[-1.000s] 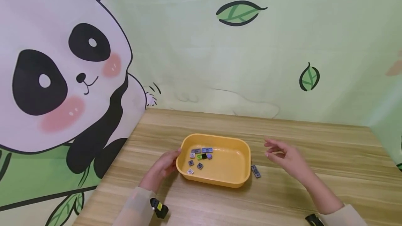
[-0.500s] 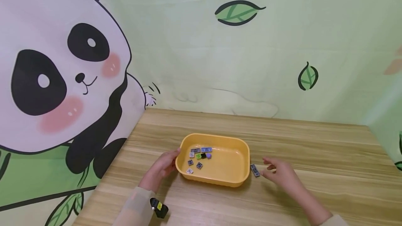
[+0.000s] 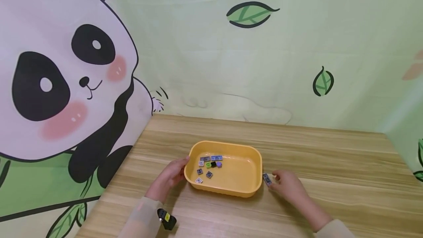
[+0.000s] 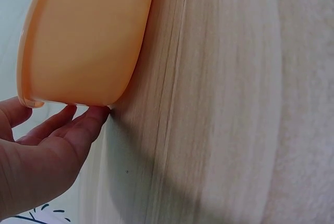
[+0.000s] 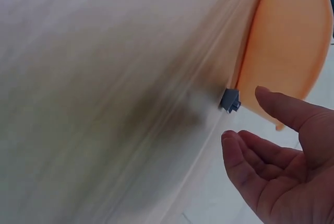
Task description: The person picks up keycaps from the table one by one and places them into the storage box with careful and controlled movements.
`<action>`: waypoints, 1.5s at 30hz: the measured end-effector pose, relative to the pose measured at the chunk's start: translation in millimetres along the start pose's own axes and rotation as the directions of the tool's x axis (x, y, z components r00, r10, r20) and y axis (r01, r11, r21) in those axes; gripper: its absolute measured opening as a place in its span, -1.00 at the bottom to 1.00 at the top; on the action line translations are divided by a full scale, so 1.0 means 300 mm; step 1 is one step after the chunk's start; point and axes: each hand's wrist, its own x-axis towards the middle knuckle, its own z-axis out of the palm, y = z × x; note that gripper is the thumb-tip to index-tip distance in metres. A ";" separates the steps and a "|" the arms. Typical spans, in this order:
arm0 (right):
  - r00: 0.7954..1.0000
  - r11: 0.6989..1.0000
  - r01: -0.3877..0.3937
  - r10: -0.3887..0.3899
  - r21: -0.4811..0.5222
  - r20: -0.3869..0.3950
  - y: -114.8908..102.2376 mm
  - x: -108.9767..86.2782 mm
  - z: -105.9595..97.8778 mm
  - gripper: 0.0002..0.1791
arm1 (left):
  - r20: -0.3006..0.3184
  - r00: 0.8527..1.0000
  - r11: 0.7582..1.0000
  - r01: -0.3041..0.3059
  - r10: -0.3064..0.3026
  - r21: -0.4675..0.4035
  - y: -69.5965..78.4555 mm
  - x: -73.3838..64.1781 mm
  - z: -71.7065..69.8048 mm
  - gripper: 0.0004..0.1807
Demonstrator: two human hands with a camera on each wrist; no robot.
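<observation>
My left hand (image 3: 169, 177) is at the left end of a yellow plastic tray (image 3: 257, 168). In the left wrist view, its fingertips (image 4: 99, 113) touch the outside of the tray wall, with the thumb near the rim. A small grey-blue toy brick (image 3: 267, 179), oblong in shape, lies on the table close against the tray's right end. Just right of that brick is my right hand (image 3: 290, 187), thumb and fingers parted. The right wrist view shows a gap between these fingers (image 5: 232, 148) and the brick (image 5: 230, 100).
Inside the tray, toward its left, lie several small bricks: a blue one (image 3: 216, 158), a lime one (image 3: 208, 165), a black one (image 3: 213, 164), a purple one (image 3: 219, 164), plus grey and white ones. Behind the wooden table (image 3: 330, 150) hangs a green backdrop (image 3: 205, 47) with a panda.
My right hand has come down and leftward, from above the table to beside the grey-blue brick. My left hand stays at the tray, and the bricks lie as before.
</observation>
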 end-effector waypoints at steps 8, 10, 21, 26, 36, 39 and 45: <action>0.994 0.995 -0.083 0.086 -0.047 0.065 -0.040 0.014 0.004 -0.55 | 0.006 1.000 1.000 -0.009 0.009 -0.009 0.004 0.000 -0.003 -0.44; 0.992 0.994 -0.097 0.101 -0.050 0.072 -0.041 0.018 0.011 -0.58 | 0.005 1.000 1.000 -0.008 0.008 -0.010 0.004 0.000 -0.004 -0.44; 0.994 0.994 -0.078 0.084 -0.078 0.072 -0.043 0.031 0.023 -0.86 | 0.003 1.000 1.000 -0.004 0.004 -0.012 0.002 0.000 -0.005 -0.45; 0.993 0.992 -0.080 0.087 -0.093 0.083 -0.047 0.041 0.020 -0.93 | 0.002 1.000 1.000 -0.005 0.005 -0.014 0.003 0.000 -0.005 -0.47; 0.992 0.989 -0.098 0.106 -0.108 0.074 -0.018 0.041 0.010 -0.83 | 0.013 1.000 1.000 -0.008 0.008 -0.002 -0.004 0.000 -0.007 -0.46; 0.993 0.992 -0.096 0.101 -0.077 0.063 -0.011 0.035 -0.001 -0.83 | 0.019 1.000 1.000 -0.011 0.011 -0.008 -0.004 -0.002 -0.008 -0.44; 0.985 0.988 -0.155 0.152 0.027 0.077 -0.010 0.040 -0.048 -0.68 | 0.020 1.000 1.000 -0.017 0.017 -0.011 -0.007 -0.001 -0.007 -0.45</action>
